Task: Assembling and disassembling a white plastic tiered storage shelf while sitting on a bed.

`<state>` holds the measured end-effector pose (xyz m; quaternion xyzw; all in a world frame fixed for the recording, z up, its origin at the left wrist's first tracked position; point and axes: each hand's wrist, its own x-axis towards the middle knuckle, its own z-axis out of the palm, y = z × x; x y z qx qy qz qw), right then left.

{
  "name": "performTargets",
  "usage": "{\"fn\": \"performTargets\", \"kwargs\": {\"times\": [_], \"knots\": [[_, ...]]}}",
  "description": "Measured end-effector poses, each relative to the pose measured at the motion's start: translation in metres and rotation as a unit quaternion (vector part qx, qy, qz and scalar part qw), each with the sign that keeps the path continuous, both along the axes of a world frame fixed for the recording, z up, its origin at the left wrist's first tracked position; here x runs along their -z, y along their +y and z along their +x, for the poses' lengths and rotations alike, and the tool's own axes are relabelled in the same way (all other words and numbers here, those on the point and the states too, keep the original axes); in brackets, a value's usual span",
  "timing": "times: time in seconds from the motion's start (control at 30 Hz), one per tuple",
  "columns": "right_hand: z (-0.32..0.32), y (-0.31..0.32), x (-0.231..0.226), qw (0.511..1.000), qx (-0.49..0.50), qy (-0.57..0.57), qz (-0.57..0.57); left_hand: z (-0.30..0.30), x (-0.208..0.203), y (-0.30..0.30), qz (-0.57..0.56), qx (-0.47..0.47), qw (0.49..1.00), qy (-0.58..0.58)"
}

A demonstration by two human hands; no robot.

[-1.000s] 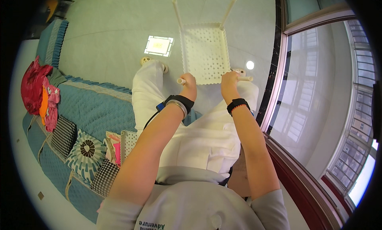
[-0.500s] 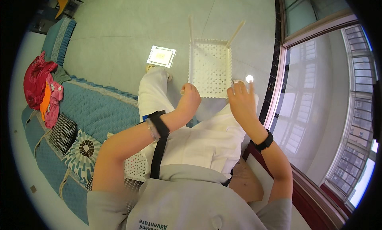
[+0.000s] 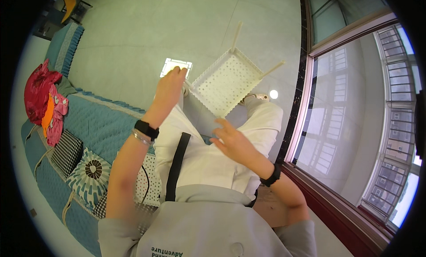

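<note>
While the left hand (image 3: pixel 170 89) bunches its fingers beside one corner of the white rack (image 3: pixel 226 81), whether it grips anything there I cannot tell. The right hand (image 3: pixel 237 143), holding nothing visible, has its fingers loosely spread just short of the nearest corner. Beyond both hands the rack sits askew, two legs (image 3: pixel 237 36) pointing away. Left of the left hand is the sofa (image 3: pixel 108 109), bearing red clothes (image 3: pixel 41 93).
</note>
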<state>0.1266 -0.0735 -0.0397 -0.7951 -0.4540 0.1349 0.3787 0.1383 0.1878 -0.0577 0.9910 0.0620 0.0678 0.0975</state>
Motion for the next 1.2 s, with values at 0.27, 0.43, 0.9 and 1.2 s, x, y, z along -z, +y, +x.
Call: {"fn": "performTargets", "kwargs": {"times": [0.27, 0.43, 0.9, 1.2], "knots": [[0.044, -0.004, -0.024, 0.986, 0.104, -0.09, 0.09, -0.005, -0.027, -0.049, -0.06, 0.055, 0.985, -0.15], [0.15, -0.034, -0.017, 0.952, 0.276, -0.132, 0.028, -0.037, -0.034, -0.116, -0.242, 0.135, 0.961, 0.019], [0.175, -0.049, 0.036, 0.937, 0.336, -0.058, -0.072, -0.047, -0.017, -0.097, -0.203, 0.088, 0.975, -0.039], [0.077, -0.062, 0.039, 0.951, 0.3, 0.068, 0.014, -0.052, -0.013, -0.037, -0.213, -0.044, 0.976, -0.028]]}}
